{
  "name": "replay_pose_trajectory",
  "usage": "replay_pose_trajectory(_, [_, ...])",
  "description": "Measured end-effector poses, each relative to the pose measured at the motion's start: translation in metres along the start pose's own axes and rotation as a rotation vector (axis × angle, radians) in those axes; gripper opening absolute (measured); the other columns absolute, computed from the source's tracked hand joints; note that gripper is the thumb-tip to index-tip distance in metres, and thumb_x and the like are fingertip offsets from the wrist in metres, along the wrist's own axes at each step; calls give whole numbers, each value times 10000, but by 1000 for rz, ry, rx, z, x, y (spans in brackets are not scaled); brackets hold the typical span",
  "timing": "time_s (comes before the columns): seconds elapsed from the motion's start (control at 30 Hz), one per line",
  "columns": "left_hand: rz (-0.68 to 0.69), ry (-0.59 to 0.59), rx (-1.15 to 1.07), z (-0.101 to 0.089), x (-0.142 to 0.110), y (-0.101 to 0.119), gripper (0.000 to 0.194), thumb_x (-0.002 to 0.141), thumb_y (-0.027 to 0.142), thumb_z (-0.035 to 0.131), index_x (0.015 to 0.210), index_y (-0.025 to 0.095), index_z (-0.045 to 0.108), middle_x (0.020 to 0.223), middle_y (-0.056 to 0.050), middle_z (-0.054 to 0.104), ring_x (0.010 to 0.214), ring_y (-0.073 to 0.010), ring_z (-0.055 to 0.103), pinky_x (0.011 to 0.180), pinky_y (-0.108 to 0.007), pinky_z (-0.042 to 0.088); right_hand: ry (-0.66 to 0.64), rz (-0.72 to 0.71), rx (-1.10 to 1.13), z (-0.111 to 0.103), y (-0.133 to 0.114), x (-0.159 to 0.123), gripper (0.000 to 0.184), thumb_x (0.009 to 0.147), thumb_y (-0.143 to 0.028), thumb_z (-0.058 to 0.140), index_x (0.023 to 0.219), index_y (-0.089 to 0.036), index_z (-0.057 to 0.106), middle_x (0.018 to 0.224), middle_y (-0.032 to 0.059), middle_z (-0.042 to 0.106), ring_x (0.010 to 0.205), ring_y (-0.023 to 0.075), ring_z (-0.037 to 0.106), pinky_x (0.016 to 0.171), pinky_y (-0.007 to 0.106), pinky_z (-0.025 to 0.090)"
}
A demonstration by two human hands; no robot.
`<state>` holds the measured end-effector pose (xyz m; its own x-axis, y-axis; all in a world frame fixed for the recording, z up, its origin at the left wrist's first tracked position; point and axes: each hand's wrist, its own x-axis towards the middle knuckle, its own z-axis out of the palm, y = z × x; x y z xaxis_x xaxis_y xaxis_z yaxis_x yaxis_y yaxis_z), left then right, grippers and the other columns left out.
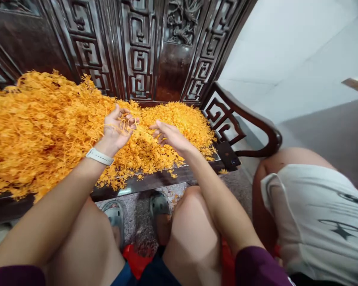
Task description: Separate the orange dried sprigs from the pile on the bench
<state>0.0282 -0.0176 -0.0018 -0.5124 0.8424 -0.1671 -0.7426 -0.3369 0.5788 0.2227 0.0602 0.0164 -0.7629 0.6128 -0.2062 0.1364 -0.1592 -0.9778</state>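
Note:
A big heap of thin orange strands [41,127] covers the seat of a dark carved wooden bench [155,180]. My left hand [117,129], with a white band at the wrist, is raised palm up over the heap, its fingers curled round a small tuft of strands. My right hand [168,135] is just to its right, fingers bent and pinching at strands that run between the two hands. Both hands hover a little above the lower, flatter part of the heap [179,119].
The bench's carved backrest [140,51] rises behind the heap and its armrest [244,119] curves at the right. My knees and grey shoes [158,206] are below the seat edge. Another person in a white shirt [319,222] bends down at the right.

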Motion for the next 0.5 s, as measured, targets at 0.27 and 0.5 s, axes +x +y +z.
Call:
replay_pose_trajectory(0.27, [92,-86,170,7,-11,-10,293,1005,67,540,761,167,668,657,-4,652,614,-110,698,596,-194,597,-126,0,111,10,-7,-7,400,906,-577,791,1096,-237,699,928,19,629,759,131,512,640,262,416])
replay_pose_trajectory(0.5, [-21,-253,885,-8,-16,-10,277,946,248,737,678,179,723,612,14,555,522,-63,476,467,-158,433,139,-231,83,6,5,10,382,818,-496,889,1001,-235,678,892,3,586,773,133,469,600,249,412])
